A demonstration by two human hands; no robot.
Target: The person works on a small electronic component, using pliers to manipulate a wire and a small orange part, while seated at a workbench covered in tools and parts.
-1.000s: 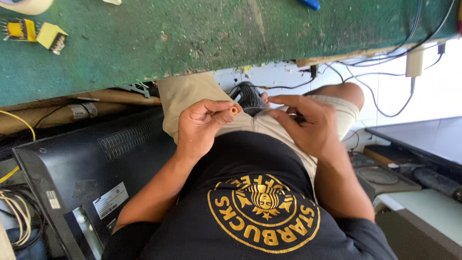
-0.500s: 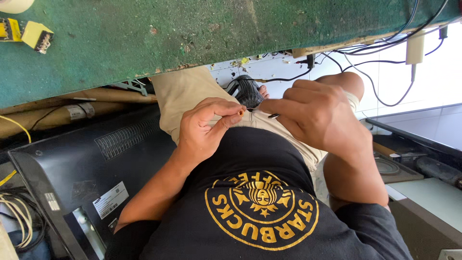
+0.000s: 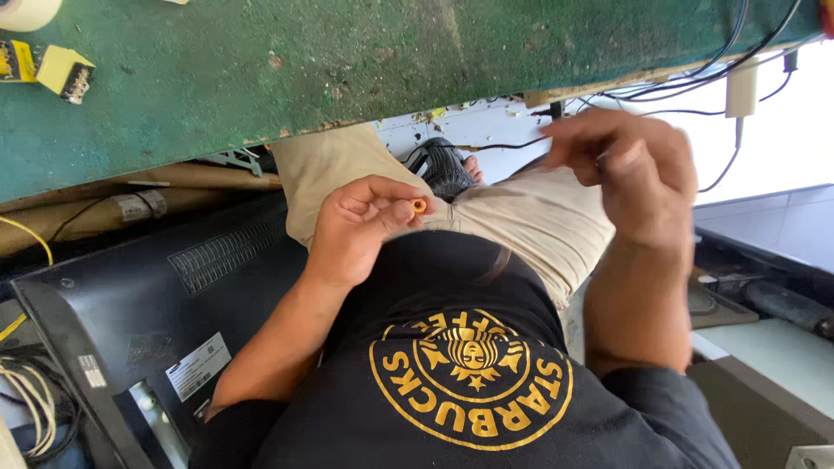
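Left hand (image 3: 360, 230) pinches small orange ring-shaped bead (image 3: 420, 206) between thumb and fingertip, above lap. Right hand (image 3: 634, 169), fingers closed on thin black wire (image 3: 486, 148), free end between hands. Judged step: threading. Next calls for steady alignment of wire tip with bead hole.

The person wears a black T-shirt (image 3: 469, 347) with a round gold print on the chest, beige shorts (image 3: 539, 217) above it, bare forearms.

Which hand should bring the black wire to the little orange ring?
Probably the right hand: its fingers pinch the thin black wire, raised and free. The left hand holds the orange ring over the lap.
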